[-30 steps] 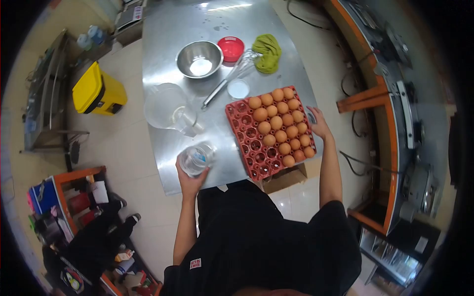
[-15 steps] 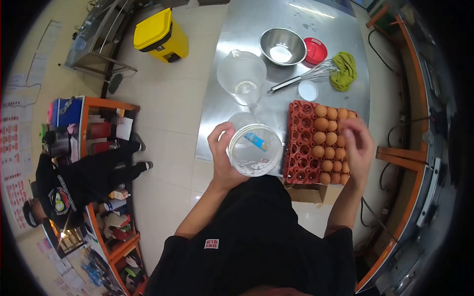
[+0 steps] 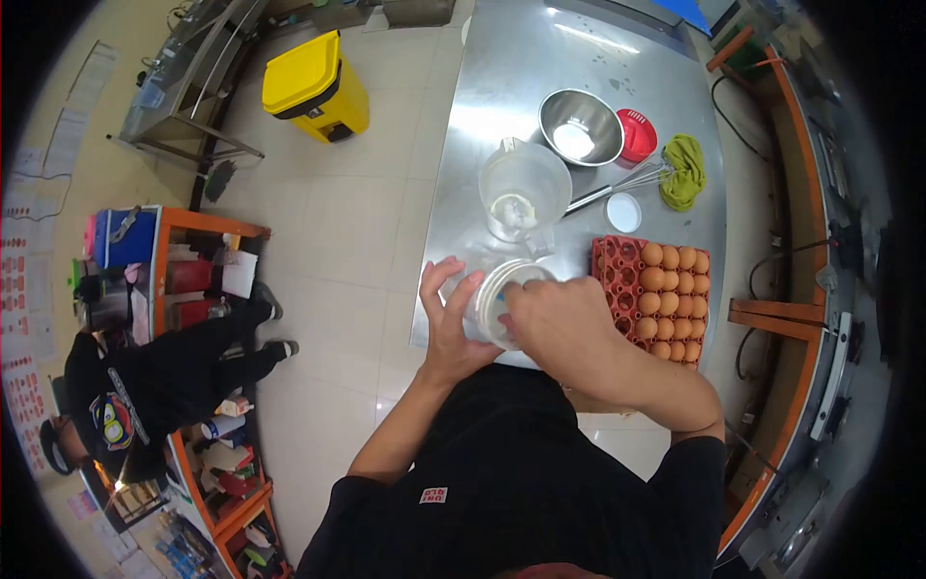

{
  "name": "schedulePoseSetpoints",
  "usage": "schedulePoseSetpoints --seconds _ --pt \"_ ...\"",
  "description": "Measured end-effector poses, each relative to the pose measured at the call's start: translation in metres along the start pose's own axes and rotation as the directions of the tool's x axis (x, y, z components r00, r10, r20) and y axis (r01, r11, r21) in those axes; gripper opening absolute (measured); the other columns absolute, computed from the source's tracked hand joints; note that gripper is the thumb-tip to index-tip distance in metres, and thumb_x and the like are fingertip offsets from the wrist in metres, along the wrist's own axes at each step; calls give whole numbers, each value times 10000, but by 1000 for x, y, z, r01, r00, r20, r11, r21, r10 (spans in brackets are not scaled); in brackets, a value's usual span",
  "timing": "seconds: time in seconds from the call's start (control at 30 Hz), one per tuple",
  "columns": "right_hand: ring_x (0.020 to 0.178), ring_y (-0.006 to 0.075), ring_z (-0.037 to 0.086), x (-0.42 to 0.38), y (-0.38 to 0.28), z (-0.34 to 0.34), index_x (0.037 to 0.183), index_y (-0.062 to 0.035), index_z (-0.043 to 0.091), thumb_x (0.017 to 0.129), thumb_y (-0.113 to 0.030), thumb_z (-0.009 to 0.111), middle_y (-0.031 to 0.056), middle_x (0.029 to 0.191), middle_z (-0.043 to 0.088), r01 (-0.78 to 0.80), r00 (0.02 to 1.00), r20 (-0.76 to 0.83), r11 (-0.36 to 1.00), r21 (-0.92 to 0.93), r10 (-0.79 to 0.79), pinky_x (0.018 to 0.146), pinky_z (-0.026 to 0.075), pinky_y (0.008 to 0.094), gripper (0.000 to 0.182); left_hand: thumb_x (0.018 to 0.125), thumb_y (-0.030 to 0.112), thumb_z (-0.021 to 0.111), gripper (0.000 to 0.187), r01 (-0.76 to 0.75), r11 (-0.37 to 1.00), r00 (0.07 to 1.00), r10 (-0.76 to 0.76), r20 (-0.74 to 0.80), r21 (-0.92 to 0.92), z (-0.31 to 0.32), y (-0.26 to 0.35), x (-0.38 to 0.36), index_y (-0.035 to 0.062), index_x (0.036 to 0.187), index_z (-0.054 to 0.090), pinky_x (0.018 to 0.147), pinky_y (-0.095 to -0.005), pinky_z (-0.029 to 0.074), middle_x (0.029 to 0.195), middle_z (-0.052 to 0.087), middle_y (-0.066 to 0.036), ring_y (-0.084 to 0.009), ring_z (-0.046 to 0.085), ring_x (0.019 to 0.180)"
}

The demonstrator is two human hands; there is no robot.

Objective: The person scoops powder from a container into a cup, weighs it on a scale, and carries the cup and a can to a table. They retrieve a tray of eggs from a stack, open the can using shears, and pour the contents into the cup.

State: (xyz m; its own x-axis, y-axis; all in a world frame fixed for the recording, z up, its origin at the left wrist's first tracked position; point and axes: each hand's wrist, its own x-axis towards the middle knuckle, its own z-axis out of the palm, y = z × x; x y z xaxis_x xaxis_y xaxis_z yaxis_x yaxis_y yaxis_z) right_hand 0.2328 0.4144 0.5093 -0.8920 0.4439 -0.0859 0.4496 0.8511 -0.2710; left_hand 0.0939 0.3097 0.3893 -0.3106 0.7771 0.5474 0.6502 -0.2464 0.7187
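My left hand (image 3: 449,326) is wrapped round the side of a clear plastic jar (image 3: 488,307) with a threaded rim, its mouth tilted toward my right. My right hand (image 3: 564,318) reaches into that mouth with its fingers curled; the fingertips are hidden, and what they pinch cannot be made out. A bit of blue shows inside the jar beside the fingers. Just beyond stands a clear measuring jug (image 3: 524,174). A round white lid (image 3: 624,212) lies by the whisk (image 3: 590,198). Right of my hands is a red egg tray (image 3: 622,280), its right side filled with brown eggs (image 3: 669,280).
Farther up the steel table (image 3: 502,82) are a metal bowl (image 3: 582,127), a red bowl (image 3: 637,135) and a green cloth (image 3: 684,172). On the floor at left stands a yellow bin (image 3: 313,87). Another person (image 3: 154,396) in black is by the orange shelf (image 3: 217,214).
My right hand has moved left from over the eggs into the jar's mouth. The jar has tipped toward it in my left hand. The view has shifted, so the table items sit farther right and lower.
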Motion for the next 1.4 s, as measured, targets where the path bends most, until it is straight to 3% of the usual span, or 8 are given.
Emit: schedulePoseSetpoints --seconds 0.17,0.37,0.5,0.67,0.9,1.17,1.27,1.4 --pt "668 227 682 -15 13 -33 1016 -39 736 917 -170 689 70 792 706 -276 934 -96 865 419 344 615 523 325 170 571 172 939 1016 216 964 970 -193 150 -157 -9 -61 -32 36 1425 405 1092 -454 403 1369 429 -189 -385 445 1300" --pt "793 108 632 -86 133 -14 1083 -5 703 992 -170 604 71 869 705 -637 500 -280 568 522 819 762 508 276 213 661 169 917 947 364 920 885 -294 361 -143 5 -123 -74 16 1420 371 1095 -422 395 1362 443 -156 -303 471 1293" --pt "793 171 661 -184 213 19 1094 -55 717 977 -215 606 103 908 736 -764 193 -403 395 510 895 761 524 324 227 680 158 908 952 444 867 826 -299 479 -225 25 -138 -78 4 1438 354 1113 -414 386 1390 437 -153 -295 458 1322" --pt "892 187 655 -323 263 129 1131 -39 710 986 -283 618 108 973 726 -727 51 -211 181 662 976 828 509 325 299 708 51 874 977 530 811 757 -320 570 -247 35 -133 -64 35 1499 300 1131 -398 391 1480 430 -165 -280 460 1362" --pt "918 192 659 -333 186 185 1236 -49 665 1004 -430 592 109 1055 721 -489 -116 299 -316 813 947 833 528 336 452 763 68 849 932 652 741 633 -413 654 -164 38 -167 -80 -22 1506 294 1130 -403 392 1458 450 -178 -285 475 1348" --pt "1001 256 686 -343 171 242 1230 -39 671 1009 -435 578 165 1133 717 -511 14 -18 23 859 1000 905 523 368 463 922 95 722 658 671 736 649 -529 547 -85 35 -178 -111 -33 1460 365 1113 -416 397 1398 524 -172 -280 506 1316" --pt "1009 259 681 -346 165 251 1219 -47 682 1007 -401 587 165 1140 716 -254 32 82 -71 965 996 920 516 362 423 966 110 657 541 669 736 688 -564 457 -99 27 -180 -125 -27 1421 398 1052 -392 441 1340 548 -163 -263 553 1226" --pt "1030 216 679 -364 208 252 1224 -55 673 993 -236 611 114 1214 689 -467 -26 -68 48 883 997 932 543 351 301 1033 202 581 393 782 609 587 -652 480 -129 -2 -207 -159 -10 1343 469 820 -304 532 1120 608 -114 -189 603 970"
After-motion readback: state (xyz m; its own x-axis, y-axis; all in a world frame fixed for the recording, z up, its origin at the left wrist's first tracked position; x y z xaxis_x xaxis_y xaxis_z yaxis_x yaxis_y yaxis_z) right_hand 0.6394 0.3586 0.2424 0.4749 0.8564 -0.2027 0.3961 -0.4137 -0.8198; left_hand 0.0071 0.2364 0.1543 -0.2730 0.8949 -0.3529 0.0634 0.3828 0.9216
